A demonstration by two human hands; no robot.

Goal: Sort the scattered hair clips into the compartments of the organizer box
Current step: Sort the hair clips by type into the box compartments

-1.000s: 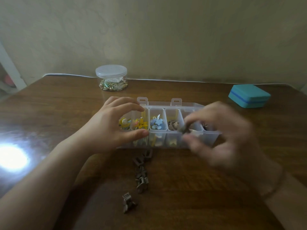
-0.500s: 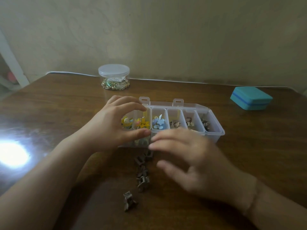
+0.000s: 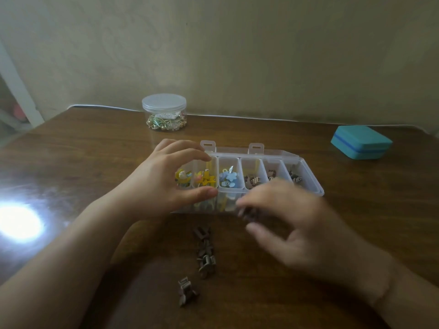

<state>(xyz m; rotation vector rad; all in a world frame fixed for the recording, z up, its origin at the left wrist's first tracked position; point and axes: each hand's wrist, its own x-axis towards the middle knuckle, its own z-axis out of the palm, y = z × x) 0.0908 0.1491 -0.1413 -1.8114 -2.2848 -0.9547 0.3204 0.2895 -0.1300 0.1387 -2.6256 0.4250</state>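
Box, clear plastic with its lid folded back, lies on a brown table; six compartments run left to right. The left three hold yellow, orange-yellow and blue clips, the right three brown clips. Left hand grips the box's left end, fingers curled over the far wall and thumb pressed on the near wall. Right hand, blurred, hovers at the box's near edge below the brown compartments; its fingers are bent toward the thumb around a small dark clip, though blur leaves the pinch itself unclear. Loose brown clips lie in a short line on the table just before the box, and one more clip lies apart, nearer the person. Jar with lid stands behind the box; a teal case sits far right.
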